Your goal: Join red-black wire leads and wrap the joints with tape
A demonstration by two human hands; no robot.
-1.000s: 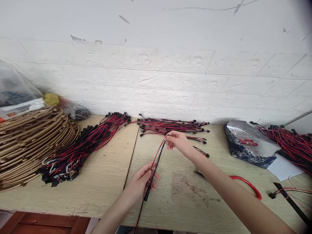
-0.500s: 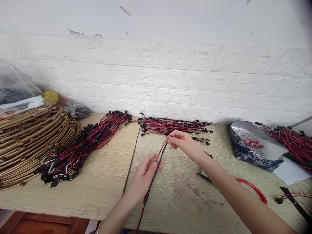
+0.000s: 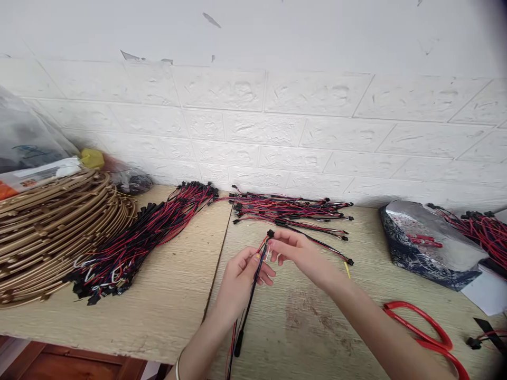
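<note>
Between my two hands hangs a red-and-black wire lead with a black connector at its top. My left hand pinches the wires a little below that connector, thumb against fingers. Close by, my right hand has its thumb and index finger closed at the connector end, where a thin white strand shows. The lower part of the lead drops past my left wrist toward the table's front edge. Behind my hands lies a spread of similar red-and-black leads.
A thick bundle of leads lies on the left, beside stacked bamboo hoops. Red-handled scissors are partly under my right forearm. A patterned bag and more wires stand at right. The white wall closes the back.
My right hand has come lower and nearer my left, and the black connector now shows above the fingers. The view has shifted slightly, revealing more of the red scissor handles.
</note>
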